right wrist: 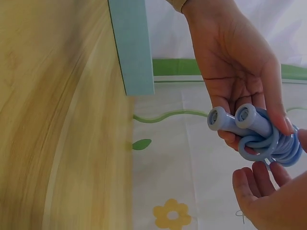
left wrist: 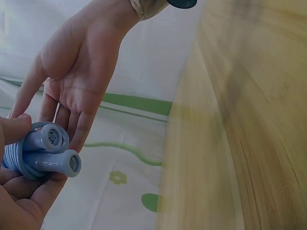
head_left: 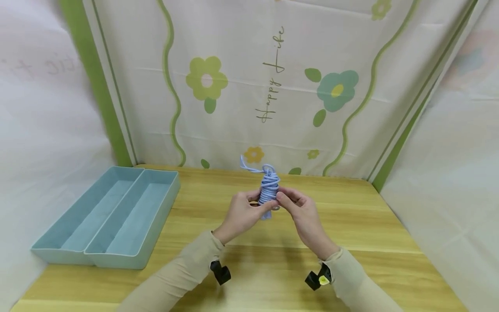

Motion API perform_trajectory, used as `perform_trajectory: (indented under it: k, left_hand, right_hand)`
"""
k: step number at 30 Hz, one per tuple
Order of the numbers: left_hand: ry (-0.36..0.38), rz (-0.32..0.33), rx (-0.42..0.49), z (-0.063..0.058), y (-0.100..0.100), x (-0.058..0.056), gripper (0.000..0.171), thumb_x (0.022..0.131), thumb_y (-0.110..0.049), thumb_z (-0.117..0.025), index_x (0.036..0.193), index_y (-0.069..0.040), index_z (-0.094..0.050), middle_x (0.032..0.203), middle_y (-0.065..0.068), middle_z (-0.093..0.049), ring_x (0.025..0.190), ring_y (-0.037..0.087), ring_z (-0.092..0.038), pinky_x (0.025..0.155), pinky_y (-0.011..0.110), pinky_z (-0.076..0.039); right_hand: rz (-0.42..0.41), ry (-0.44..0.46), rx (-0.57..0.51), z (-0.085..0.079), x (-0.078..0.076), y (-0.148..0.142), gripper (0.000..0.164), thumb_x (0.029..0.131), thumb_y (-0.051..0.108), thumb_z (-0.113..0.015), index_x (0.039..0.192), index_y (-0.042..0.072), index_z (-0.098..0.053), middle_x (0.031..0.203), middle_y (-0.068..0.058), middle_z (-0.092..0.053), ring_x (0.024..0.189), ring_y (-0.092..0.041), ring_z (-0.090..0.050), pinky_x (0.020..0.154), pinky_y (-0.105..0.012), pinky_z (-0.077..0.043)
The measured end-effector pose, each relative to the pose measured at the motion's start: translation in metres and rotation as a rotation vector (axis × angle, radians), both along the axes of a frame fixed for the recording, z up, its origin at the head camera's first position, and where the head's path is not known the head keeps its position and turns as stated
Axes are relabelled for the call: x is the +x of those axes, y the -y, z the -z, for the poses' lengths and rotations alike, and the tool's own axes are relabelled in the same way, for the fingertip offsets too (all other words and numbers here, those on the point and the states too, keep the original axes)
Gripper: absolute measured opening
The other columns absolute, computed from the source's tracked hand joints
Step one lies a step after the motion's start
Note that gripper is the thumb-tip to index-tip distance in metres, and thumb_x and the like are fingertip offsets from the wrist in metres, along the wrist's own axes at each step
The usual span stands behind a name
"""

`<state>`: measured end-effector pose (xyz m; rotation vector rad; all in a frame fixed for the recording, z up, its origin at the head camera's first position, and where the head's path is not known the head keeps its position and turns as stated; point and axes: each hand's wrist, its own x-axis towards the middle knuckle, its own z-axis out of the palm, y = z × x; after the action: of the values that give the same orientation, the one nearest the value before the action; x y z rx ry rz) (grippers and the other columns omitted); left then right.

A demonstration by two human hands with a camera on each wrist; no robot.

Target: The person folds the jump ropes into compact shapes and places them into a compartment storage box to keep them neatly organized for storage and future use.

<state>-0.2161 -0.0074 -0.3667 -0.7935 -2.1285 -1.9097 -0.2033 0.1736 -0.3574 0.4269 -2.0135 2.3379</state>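
A light-blue jump rope (head_left: 269, 188) is wound in tight coils round its two handles, upright above the table. Loose loops stick out at its top. My left hand (head_left: 243, 214) grips the bundle from the left, thumb across the lower coils. From the right, my right hand (head_left: 308, 219) holds its side between thumb and fingers. Both round handle ends (left wrist: 62, 152) show in the left wrist view, beyond the left thumb. A loop of cord (right wrist: 259, 147) hangs beside the handles in the right wrist view, close to the right fingers (right wrist: 261, 179). Fingertips behind the coils are partly hidden.
On the left of the wooden table (head_left: 249, 277) stands a pale-blue tray (head_left: 161, 225) with two long compartments. White fabric curtains (head_left: 234, 125) with printed flowers close in the back and both sides. Each wrist carries a small black camera (head_left: 220, 272).
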Motion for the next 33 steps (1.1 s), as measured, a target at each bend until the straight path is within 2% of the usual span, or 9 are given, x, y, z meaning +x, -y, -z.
perform_trajectory:
  k: [10, 17, 24, 27, 33]
  left_hand:
    - [-0.007, -0.034, -0.045, -0.004, 0.018, 0.002, 0.037, 0.090, -0.027, -0.075, 0.118, -0.003, -0.070, 0.096, 0.002, -0.073, 0.080, 0.014, -0.071, 0.067, 0.030, -0.058]
    - [0.019, -0.061, -0.061, -0.007, 0.030, 0.004, 0.036, 0.089, -0.026, -0.077, 0.115, -0.002, -0.071, 0.094, 0.001, -0.073, 0.078, 0.014, -0.071, 0.064, 0.030, -0.058]
    - [0.020, -0.107, -0.099, -0.041, 0.040, 0.030, 0.030, 0.088, -0.005, -0.075, 0.114, 0.010, -0.068, 0.094, 0.016, -0.072, 0.079, 0.024, -0.071, 0.065, 0.029, -0.058]
    - [-0.006, -0.116, -0.125, -0.041, 0.045, 0.030, 0.029, 0.089, -0.005, -0.075, 0.112, 0.011, -0.068, 0.093, 0.016, -0.072, 0.080, 0.024, -0.071, 0.066, 0.028, -0.057]
    - [-0.026, -0.143, -0.137, -0.018, 0.062, 0.013, 0.032, 0.089, -0.008, -0.076, 0.114, 0.010, -0.068, 0.094, 0.016, -0.072, 0.079, 0.025, -0.071, 0.064, 0.029, -0.057]
  right_hand:
    - [-0.016, -0.044, 0.011, 0.001, 0.002, -0.003, 0.037, 0.096, 0.016, -0.068, 0.122, -0.009, -0.061, 0.124, -0.022, -0.061, 0.116, -0.034, -0.056, 0.101, -0.047, -0.042]
    - [0.030, -0.070, 0.047, 0.000, 0.005, -0.008, 0.037, 0.094, 0.020, -0.070, 0.119, -0.007, -0.064, 0.119, -0.020, -0.064, 0.107, -0.029, -0.061, 0.097, -0.039, -0.047]
    - [0.029, -0.087, 0.057, 0.000, 0.004, -0.006, 0.035, 0.094, 0.017, -0.070, 0.118, -0.008, -0.064, 0.117, -0.021, -0.065, 0.107, -0.030, -0.061, 0.095, -0.040, -0.048]
    - [0.032, -0.092, 0.075, 0.000, 0.005, -0.007, 0.034, 0.094, 0.018, -0.070, 0.118, -0.006, -0.065, 0.117, -0.020, -0.065, 0.107, -0.030, -0.062, 0.094, -0.040, -0.049]
    - [0.039, -0.135, 0.074, 0.002, 0.003, -0.014, 0.032, 0.096, 0.018, -0.068, 0.117, -0.006, -0.064, 0.117, -0.019, -0.066, 0.108, -0.029, -0.061, 0.094, -0.039, -0.049]
